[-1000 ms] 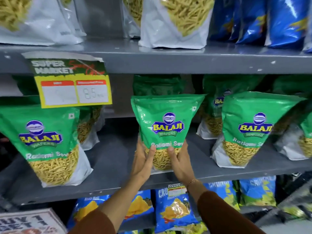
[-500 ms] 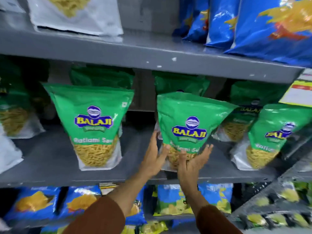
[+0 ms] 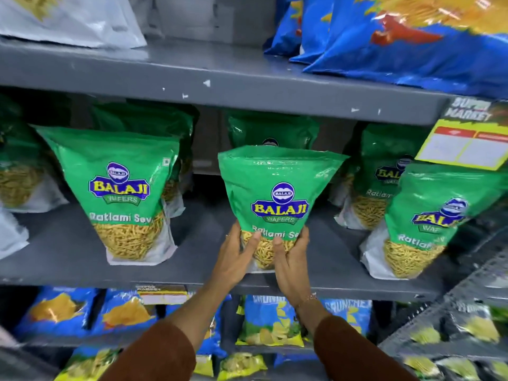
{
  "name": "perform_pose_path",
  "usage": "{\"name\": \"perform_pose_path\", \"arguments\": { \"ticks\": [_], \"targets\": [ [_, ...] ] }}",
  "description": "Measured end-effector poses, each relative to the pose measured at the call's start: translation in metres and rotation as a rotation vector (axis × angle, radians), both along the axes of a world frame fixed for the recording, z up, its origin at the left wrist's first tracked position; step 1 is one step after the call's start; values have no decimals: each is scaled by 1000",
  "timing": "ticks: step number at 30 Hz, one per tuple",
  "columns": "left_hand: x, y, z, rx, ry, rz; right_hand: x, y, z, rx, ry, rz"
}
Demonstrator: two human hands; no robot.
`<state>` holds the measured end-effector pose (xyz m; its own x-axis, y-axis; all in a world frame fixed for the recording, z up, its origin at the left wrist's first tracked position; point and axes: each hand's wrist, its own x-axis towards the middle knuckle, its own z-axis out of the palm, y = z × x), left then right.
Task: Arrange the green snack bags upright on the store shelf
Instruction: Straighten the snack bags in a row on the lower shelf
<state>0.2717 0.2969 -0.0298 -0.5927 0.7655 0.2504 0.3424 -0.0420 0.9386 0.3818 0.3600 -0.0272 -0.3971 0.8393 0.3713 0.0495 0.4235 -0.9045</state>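
Note:
A green Balaji snack bag (image 3: 277, 185) stands upright at the middle of the grey shelf (image 3: 68, 243), near its front edge. My left hand (image 3: 236, 257) grips its lower left side and my right hand (image 3: 290, 259) grips its lower right side. Another green bag (image 3: 121, 193) stands upright to the left with nothing touching it. A third green bag (image 3: 428, 221) stands to the right, tilted slightly. More green bags sit behind these in the shadow, one (image 3: 272, 130) directly behind the held bag.
A yellow price tag (image 3: 464, 144) hangs from the upper shelf edge (image 3: 247, 89) at right. Blue bags (image 3: 398, 37) and a white bag (image 3: 68, 20) sit above. Blue and yellow chip bags (image 3: 269, 323) fill the lower shelf. Bare shelf lies between the front bags.
My view has shifted right along the shelf. Both hands left the earlier bag, now at the left, and closed on the lower sides of the middle bag, which stands straighter.

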Motion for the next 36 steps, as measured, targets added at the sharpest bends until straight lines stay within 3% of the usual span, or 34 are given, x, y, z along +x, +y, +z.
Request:
{"name": "perform_pose_path", "arguments": {
  "ticks": [11, 16, 20, 22, 24, 27, 30, 36],
  "targets": [
    [0, 3, -6, 20, 1, -27, -3, -8, -6, -15, -16, -76],
    [38, 6, -12, 240, 423, 419, 32, 5, -22, 266, -164, -307],
    [99, 37, -5, 495, 770, 101, 98, 44, -26, 310, -109, -568],
    [131, 64, -1, 458, 664, -110, 130, 64, -24, 226, -49, -637],
    [163, 90, 3, 260, 404, -257, 156, 82, -19, 125, 24, -635],
    [194, 126, -3, -15, 175, -295, 186, 116, -12, -60, 95, -493],
    [200, 151, -8, -134, 133, -273, 204, 145, -8, -148, 104, -313],
    [210, 157, -9, -94, 175, -208, 213, 152, 0, -74, 52, -169]
  ]
}}
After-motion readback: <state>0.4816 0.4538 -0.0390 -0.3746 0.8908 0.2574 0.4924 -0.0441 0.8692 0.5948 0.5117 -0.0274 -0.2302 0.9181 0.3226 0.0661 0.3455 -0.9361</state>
